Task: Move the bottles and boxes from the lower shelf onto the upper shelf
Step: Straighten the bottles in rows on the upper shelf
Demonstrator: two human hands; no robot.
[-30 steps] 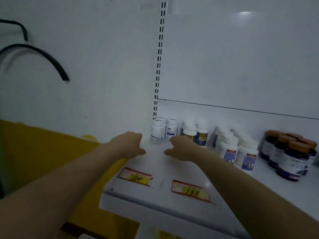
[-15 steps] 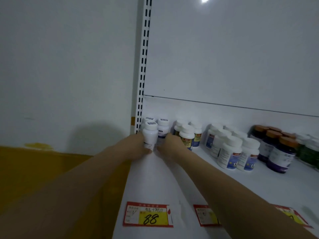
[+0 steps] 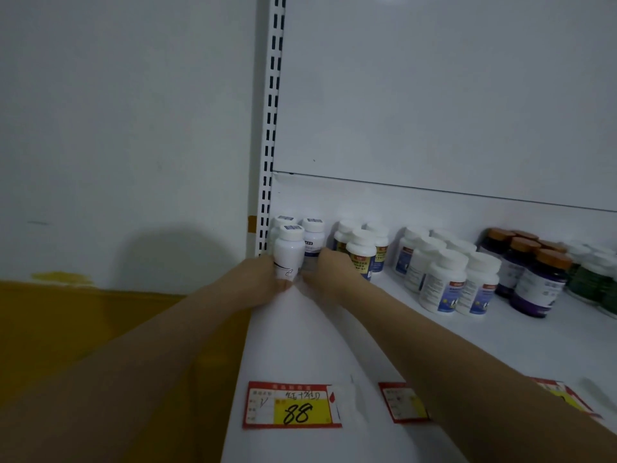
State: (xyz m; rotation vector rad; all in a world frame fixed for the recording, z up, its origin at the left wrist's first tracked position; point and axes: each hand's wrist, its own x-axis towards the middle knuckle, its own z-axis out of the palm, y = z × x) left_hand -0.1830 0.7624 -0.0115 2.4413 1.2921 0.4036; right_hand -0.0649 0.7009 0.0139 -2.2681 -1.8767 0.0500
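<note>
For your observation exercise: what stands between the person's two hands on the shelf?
In the head view, a white bottle stands between the left hand and right hand.

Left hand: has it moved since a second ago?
Yes. The left hand went forward from mid-shelf to the white bottle beside the slotted upright.

Shop, price tags [image 3: 292, 405], shelved supplement bottles [image 3: 444, 280]

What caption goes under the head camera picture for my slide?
Left hand grips a white bottle on the shelf while the right hand reaches beside it.
</note>
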